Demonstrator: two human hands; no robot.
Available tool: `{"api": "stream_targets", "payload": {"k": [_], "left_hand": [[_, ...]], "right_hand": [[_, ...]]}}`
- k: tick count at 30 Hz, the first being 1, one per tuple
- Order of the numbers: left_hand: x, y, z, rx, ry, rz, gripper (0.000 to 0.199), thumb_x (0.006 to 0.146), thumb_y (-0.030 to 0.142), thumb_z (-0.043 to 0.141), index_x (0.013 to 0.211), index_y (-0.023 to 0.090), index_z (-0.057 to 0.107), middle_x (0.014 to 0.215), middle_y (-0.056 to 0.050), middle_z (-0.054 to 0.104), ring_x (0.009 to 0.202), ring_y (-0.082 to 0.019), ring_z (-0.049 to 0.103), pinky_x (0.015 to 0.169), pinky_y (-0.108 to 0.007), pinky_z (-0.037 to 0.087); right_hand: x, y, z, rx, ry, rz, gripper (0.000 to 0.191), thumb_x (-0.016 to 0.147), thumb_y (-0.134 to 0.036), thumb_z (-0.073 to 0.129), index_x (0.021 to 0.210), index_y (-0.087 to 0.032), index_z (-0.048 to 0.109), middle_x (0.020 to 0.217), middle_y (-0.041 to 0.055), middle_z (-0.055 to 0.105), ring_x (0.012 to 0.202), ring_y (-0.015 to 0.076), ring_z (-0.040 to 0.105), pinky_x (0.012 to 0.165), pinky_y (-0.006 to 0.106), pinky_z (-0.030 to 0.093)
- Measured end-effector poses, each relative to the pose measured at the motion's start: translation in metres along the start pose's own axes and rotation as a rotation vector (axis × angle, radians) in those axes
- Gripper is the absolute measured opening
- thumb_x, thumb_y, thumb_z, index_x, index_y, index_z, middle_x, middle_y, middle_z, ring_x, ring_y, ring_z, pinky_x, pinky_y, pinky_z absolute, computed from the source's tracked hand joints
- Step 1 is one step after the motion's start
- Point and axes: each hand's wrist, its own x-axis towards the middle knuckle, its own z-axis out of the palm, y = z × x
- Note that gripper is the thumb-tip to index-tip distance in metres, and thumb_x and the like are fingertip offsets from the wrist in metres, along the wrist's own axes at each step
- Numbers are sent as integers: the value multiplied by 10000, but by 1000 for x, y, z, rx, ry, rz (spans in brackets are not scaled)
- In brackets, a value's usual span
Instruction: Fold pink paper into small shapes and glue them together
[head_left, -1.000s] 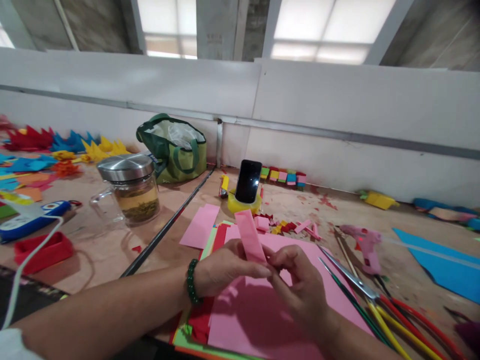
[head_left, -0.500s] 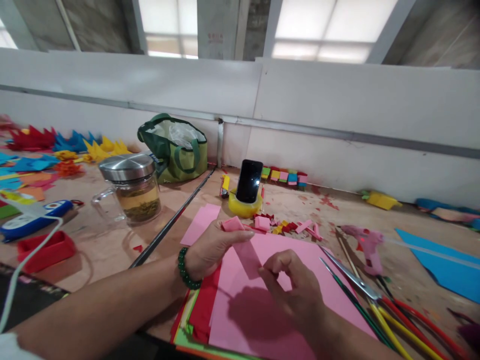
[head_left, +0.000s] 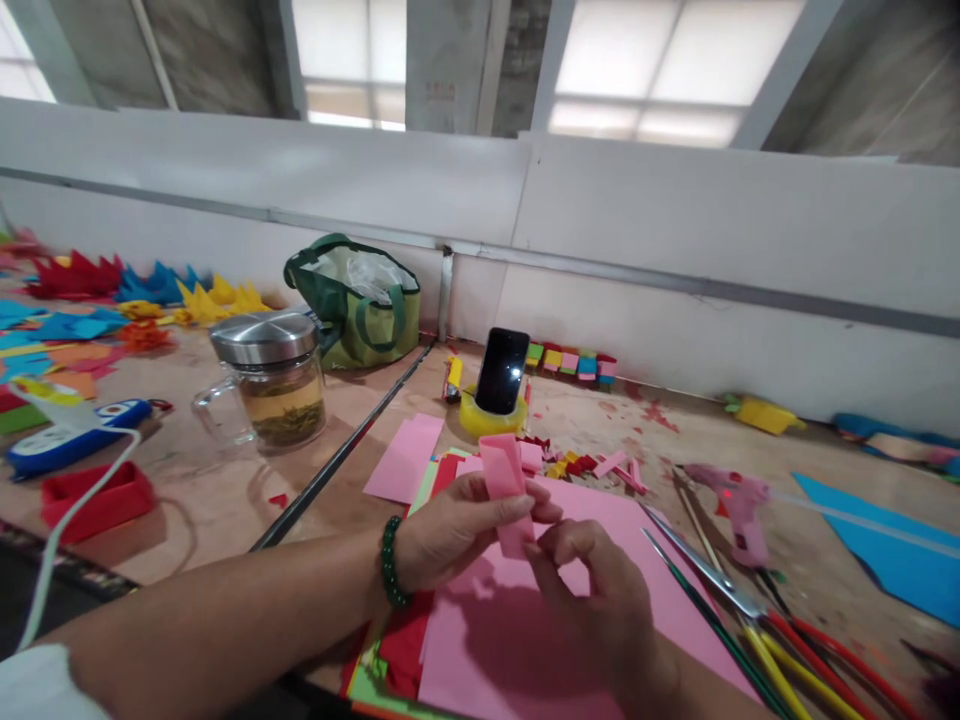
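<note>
A folded pink paper strip stands nearly upright above the stack of pink sheets. My left hand, with a green bead bracelet at the wrist, pinches the strip around its middle. At the strip's lower right end, my right hand is closed with thumb and forefinger on the paper. Under the pink sheets, red and green paper edges show at the left. Small pink, red and yellow paper pieces lie just behind the hands.
A phone leans in a yellow tape roll. To the right lie scissors, a pink glue gun and blue paper. A glass tea mug, green bag and red paper box are at left.
My left hand has moved right along the strip, toward my right hand. The strip has turned more upright, with its folded top now raised. My right hand has barely moved.
</note>
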Motion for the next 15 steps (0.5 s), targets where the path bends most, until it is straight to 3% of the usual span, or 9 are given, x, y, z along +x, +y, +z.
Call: {"api": "stream_targets", "payload": {"k": [5,7,10,13,15], "left_hand": [[0,-2,0,108,17,80,233,661,298,815,737,110,700,692,-42,685,715,-147,642,725,-264,493],[0,-2,-2,230,-34,116,197,694,282,793,748,114,705,688,-33,682,700,-127,630,751,-254,486],[-3,-3,-4,400,-156,98,180,756,293,739,749,117,701,688,-33,671,664,-114,609,697,-237,478],[-4,-6,-3,434,-218,42,194,754,303,732,733,120,674,668,-22,645,629,-111,594,650,-236,480],[-5,-7,-2,425,-216,-20,193,698,268,767,727,120,647,656,-6,626,612,-108,590,636,-235,489]], "right_hand": [[3,2,-10,7,-135,-134,254,775,-73,617,727,-234,427,579,-59,526,486,98,532,512,224,428],[8,2,-20,91,-166,-93,185,801,-93,579,766,-231,460,601,-44,508,504,106,511,507,236,421],[18,-1,-32,184,-106,36,109,865,-127,514,904,-224,546,694,-4,545,603,127,540,537,240,451],[23,-4,-35,244,-102,105,241,890,-158,514,1113,-233,565,844,34,599,732,147,589,608,254,500],[25,-7,-34,275,-111,96,248,879,-153,542,1109,-241,567,885,34,611,726,139,596,616,255,511]]}}
